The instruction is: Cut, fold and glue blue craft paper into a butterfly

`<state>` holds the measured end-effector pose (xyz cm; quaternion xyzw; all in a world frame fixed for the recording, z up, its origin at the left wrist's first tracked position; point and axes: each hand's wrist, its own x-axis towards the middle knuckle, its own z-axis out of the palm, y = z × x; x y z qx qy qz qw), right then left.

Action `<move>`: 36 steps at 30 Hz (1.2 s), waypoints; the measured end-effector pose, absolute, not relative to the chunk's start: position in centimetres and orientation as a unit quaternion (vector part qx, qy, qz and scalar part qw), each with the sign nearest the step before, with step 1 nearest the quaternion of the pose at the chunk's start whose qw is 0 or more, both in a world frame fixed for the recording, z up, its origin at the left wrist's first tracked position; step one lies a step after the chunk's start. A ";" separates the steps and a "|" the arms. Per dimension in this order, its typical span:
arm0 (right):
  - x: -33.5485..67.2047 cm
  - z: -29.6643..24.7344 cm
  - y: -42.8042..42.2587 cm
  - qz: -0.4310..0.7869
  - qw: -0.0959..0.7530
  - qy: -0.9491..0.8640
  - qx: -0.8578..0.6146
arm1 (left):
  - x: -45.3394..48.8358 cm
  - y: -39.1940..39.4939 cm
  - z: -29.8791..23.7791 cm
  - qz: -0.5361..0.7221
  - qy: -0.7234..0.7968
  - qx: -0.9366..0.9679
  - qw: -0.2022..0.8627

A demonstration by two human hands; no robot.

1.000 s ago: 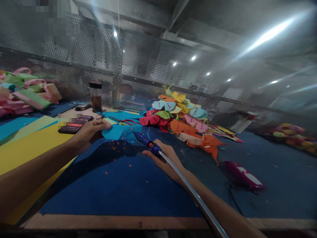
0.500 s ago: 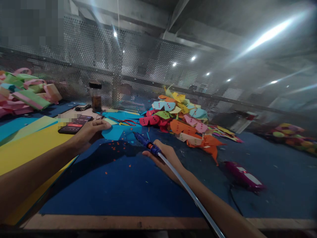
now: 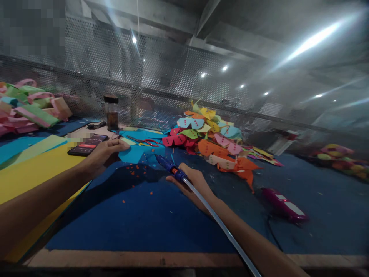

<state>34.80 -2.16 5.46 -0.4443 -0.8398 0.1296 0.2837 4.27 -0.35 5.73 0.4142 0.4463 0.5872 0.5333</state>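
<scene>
My left hand [image 3: 108,154] pinches the left end of a blue paper cutout [image 3: 132,154], held just above the blue table surface. In my right hand [image 3: 194,184] is a blue glue gun [image 3: 171,168], its tip pointing left at the right part of the cutout. A long clear glue stick [image 3: 219,221] runs out of the gun's back, over my right forearm. Small orange paper bits [image 3: 135,169] lie on the table below the cutout; one orange bit shows on the cutout near the tip.
Red-handled scissors [image 3: 147,142] lie behind the cutout. A heap of coloured paper butterflies [image 3: 213,134] sits behind the gun. To the left are a phone [image 3: 86,145], yellow paper sheets [image 3: 37,169] and a jar [image 3: 111,113]. A purple corded device [image 3: 284,206] rests at the right.
</scene>
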 end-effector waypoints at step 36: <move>34.8 5.2 -2.0 0.127 0.281 -0.842 -0.443 | 4.3 -0.3 5.7 0.586 0.453 0.413 0.529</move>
